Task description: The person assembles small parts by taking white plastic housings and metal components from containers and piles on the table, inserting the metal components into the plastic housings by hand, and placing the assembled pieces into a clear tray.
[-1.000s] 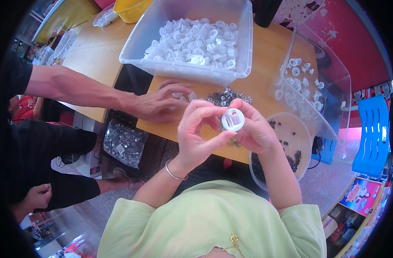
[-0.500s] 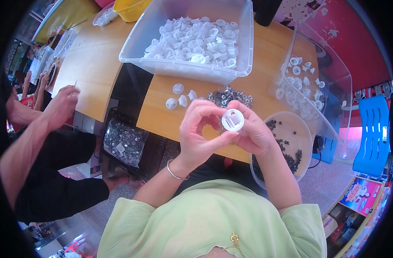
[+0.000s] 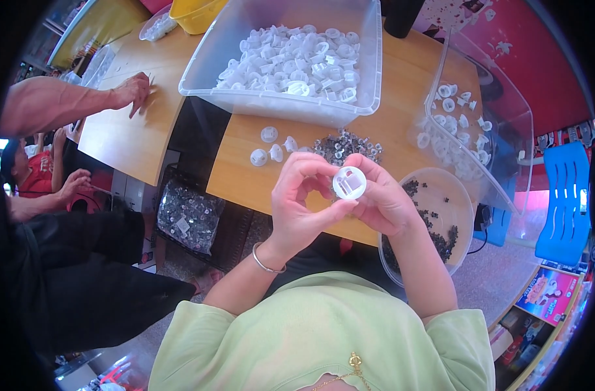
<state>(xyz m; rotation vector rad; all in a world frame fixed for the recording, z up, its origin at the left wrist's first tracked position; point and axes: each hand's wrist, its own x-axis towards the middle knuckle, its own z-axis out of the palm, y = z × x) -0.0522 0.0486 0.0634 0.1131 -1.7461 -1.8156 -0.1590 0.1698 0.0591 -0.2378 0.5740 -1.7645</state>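
Observation:
Between both hands I hold a round white plastic part [image 3: 349, 183], its slotted flat face turned up toward me. My left hand [image 3: 304, 192] pinches its left rim with thumb and forefinger. On the other side, my right hand [image 3: 385, 199] grips the part, with the thumb against its edge. Just beyond my fingers lies a pile of small metal pieces [image 3: 346, 147]. Several loose white plastic parts [image 3: 275, 153] rest on the table to the left of that pile. What sits beneath the held part is hidden by my fingers.
A large clear bin [image 3: 281, 107] of white parts stands ahead. At right are a tilted clear tub [image 3: 506, 130] with similar parts and a round bowl [image 3: 464, 228] of small black pieces. A bag of metal pieces [image 3: 188, 215] sits below left. A co-worker's hand [image 3: 133, 91] is over the left table [image 3: 131, 140].
The co-worker's arm at left has moved forward over the left table, and another person in red shows more. My hands stay nearly still; the white part has tilted slightly.

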